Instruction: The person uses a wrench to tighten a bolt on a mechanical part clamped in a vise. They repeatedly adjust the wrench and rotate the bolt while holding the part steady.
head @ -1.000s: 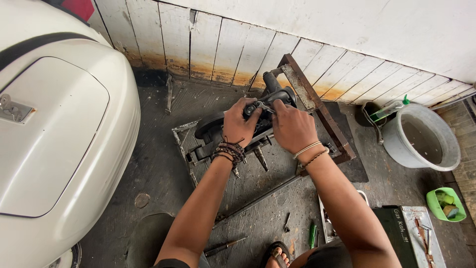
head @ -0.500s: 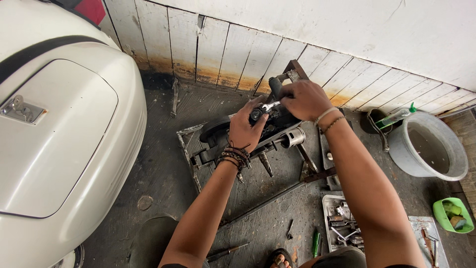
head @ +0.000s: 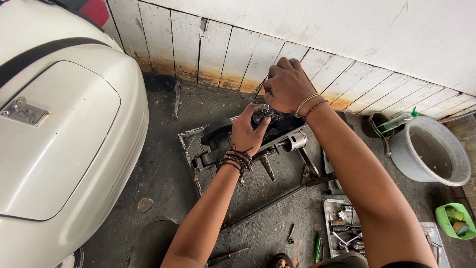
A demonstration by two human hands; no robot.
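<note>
A dark, greasy engine part (head: 218, 136) lies in a shallow metal tray (head: 186, 149) on the floor, with a silver piston (head: 296, 140) sticking out on its right side. My left hand (head: 248, 131) grips the top of the engine part. My right hand (head: 285, 87) is raised just above it, fist closed around a tool whose small metal tip (head: 265, 107) shows below the fingers, close to my left fingertips. The tool's handle is hidden inside the fist.
A white scooter body (head: 59, 139) fills the left. A plank wall runs behind. To the right stand a grey bucket (head: 436, 154), a green-capped bottle (head: 396, 121) and a green bowl (head: 453, 221). A parts tray (head: 342, 228), a green screwdriver (head: 317, 248) and a long bar (head: 267, 206) lie nearby.
My right hand has lifted up and away from the engine part toward the wall, still closed. The left hand stays on the engine part. The view has shifted, bringing everything closer.
</note>
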